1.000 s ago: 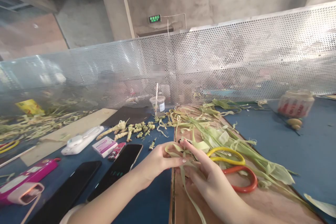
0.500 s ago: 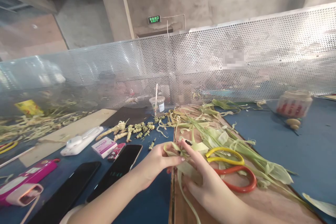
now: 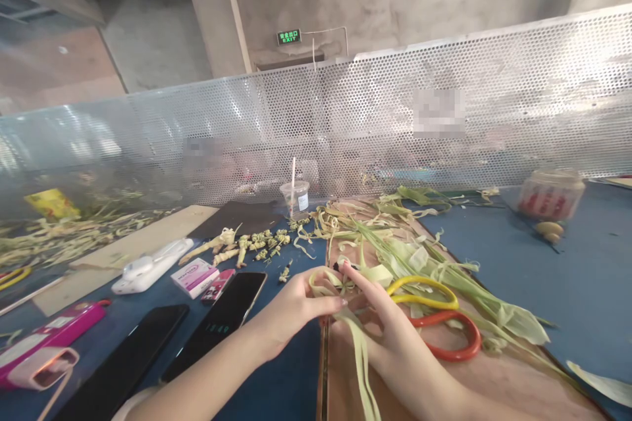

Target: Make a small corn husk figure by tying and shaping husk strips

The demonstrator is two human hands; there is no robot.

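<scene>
A pale green leaf strip (image 3: 363, 358) runs between my two hands, with a loop at the top and a long tail hanging toward the front edge. My left hand (image 3: 301, 302) pinches its looped part between thumb and fingers. From the right, my right hand (image 3: 382, 325) closes on the same strip, its index finger reaching over the top. Scissors with one yellow and one red handle (image 3: 457, 335) lie just right of my right hand, their blades hidden. Loose pale husk strips and long green leaves (image 3: 409, 253) spread behind them on a brown board (image 3: 498, 395).
Left of my arms lie two phones (image 3: 220, 325), a pink box (image 3: 195, 277), a magenta device (image 3: 54, 342) and a white device (image 3: 151, 268). Small knotted pieces (image 3: 266, 243) lie behind. A plastic cup (image 3: 295, 200) and a jar (image 3: 552, 196) stand before a perforated metal screen (image 3: 316, 125).
The strip's hanging tail has shifted right and now shows as a doubled length. The fingers of my right hand have moved slightly around the loop. My left hand stays nearly in place.
</scene>
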